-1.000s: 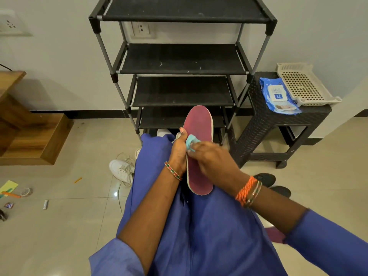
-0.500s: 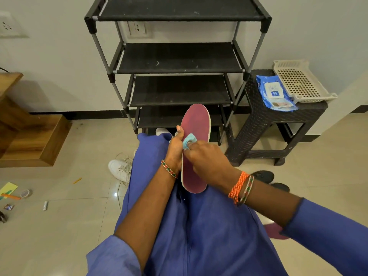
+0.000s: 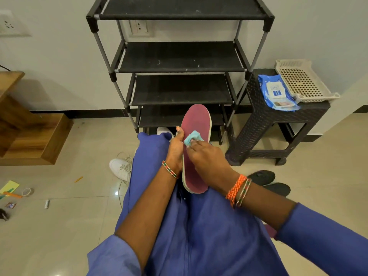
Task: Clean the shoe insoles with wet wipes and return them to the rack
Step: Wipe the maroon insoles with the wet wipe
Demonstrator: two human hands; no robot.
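Materials / finish
Rack (image 3: 180, 58): matt black fabric shelves, grey metal tubes. Floor (image 3: 59, 206): glossy tile. Stool (image 3: 264, 124): woven-texture plastic. Insole (image 3: 196, 124): matt maroon cloth.

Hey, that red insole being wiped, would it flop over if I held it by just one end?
Probably only a little. The insole stands nearly straight above the left hand, which grips one edge, so it seems fairly stiff. It looks thin, likely light. Under the wet wipe pressed by the right hand, the surface may be damp and a bit slippery.

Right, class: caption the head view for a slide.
Left hand holds insole; right hand rubs it with wipe.
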